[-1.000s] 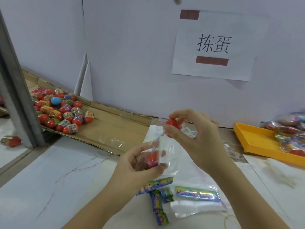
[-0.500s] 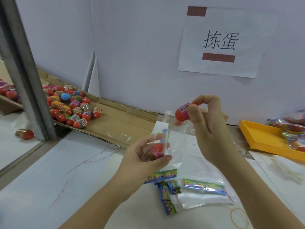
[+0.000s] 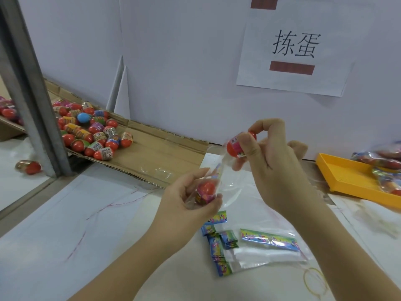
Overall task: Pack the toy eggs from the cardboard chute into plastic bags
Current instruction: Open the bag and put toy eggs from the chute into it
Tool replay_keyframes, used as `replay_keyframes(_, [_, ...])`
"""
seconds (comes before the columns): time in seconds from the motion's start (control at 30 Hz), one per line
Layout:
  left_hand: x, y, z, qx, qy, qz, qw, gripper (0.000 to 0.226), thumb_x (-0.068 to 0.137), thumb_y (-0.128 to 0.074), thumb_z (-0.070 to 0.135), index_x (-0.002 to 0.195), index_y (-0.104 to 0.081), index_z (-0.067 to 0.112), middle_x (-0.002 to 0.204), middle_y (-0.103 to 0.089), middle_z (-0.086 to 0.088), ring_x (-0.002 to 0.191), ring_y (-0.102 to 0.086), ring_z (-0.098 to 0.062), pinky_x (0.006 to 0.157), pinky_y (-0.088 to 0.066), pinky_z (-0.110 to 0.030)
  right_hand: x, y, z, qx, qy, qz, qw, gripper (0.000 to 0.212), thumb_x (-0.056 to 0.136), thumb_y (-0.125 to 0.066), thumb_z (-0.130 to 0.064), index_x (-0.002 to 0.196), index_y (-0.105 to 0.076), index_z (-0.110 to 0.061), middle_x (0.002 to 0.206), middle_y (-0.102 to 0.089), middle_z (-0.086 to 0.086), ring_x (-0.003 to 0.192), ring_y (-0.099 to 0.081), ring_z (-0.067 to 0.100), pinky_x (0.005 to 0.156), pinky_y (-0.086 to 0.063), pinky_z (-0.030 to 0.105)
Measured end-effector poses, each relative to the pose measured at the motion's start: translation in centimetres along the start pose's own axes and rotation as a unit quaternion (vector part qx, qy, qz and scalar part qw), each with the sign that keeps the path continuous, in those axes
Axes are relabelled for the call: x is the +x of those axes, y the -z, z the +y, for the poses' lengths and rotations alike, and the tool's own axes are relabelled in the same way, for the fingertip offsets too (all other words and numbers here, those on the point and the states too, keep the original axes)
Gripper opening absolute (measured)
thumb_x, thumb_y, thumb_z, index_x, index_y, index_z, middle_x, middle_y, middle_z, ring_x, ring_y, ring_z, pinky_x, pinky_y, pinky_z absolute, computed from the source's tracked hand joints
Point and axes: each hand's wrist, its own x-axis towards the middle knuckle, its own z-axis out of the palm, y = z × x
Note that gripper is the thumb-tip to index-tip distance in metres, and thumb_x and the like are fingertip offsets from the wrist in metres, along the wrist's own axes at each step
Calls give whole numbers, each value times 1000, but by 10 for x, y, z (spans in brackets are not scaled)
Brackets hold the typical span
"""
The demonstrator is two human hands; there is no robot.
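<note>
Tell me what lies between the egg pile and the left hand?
In the head view, only bare cardboard chute with shiny tape, then white table, separates the egg pile from the left hand.

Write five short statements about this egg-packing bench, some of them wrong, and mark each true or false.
1. The right hand pinches a red toy egg at the top of the clear plastic bag. True.
2. The left hand is empty. False: it grips the bag around a second egg already inside.
3. The yellow tray sits at the left of the table. False: it sits at the right.
4. A blue egg lies among the eggs on the cardboard chute. True.
5. The paper sign lies flat on the table. False: it is taped to the wall.
</note>
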Motion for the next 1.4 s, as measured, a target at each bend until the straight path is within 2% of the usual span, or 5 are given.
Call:
replay_keyframes(0.33, [-1, 0, -1, 1, -8, -1, 1000, 45, 76, -73, -10, 112, -63, 16, 98, -75, 7, 88, -72, -9, 72, -54, -16, 1, 9, -6, -128, 56, -30, 990, 43, 81, -28, -70, 96, -41, -32, 58, -61, -15, 66, -56, 7, 68, -9, 30])
replay_keyframes(0.53, [-1, -1, -2, -14, -2, 4, 1000, 43, 77, -72, -7, 111, -62, 17, 99, -75, 7, 89, -71, -11, 75, -55, -18, 3, 10, -3, -201, 97, -60, 973, 37, 87, -20, -64, 104, -33, -34, 80, -68, -10, 81, -59, 14, 73, -10, 30])
replay_keyframes(0.83, [0, -1, 0, -7, -22, 21, 1000, 51, 65, -76, 18, 114, -62, 23, 100, -75, 8, 89, -70, -5, 77, -53, -17, 4, 16, -2, -129, 92, -109, 981, 24, 90, -25, -56, 101, -40, -40, 90, -67, -18, 90, -53, 7, 77, -12, 30])
replay_keyframes(1.0, [1, 0, 0, -16, -21, 31, 999, 55, 63, -76, 15, 115, -63, 26, 101, -75, 7, 91, -71, -8, 76, -54, -18, 6, 14, -3, -142, 87, -95, 981, 32, 80, -40, -57, 101, -61, -43, 108, -31, -11, 97, -23, 5, 78, -9, 23])
replay_keyframes(1.4, [1, -3, 3, -49, 56, -11, 997, 35, 64, -77, 22, 97, -73, 34, 99, -75, 2, 94, -71, -16, 74, -56, -19, 11, 12, 9, 6, -42, -159, 986, 15, 74, -53, -62, 66, -56, -49, 105, -38, -22, 105, -23, 2, 89, -19, 27])
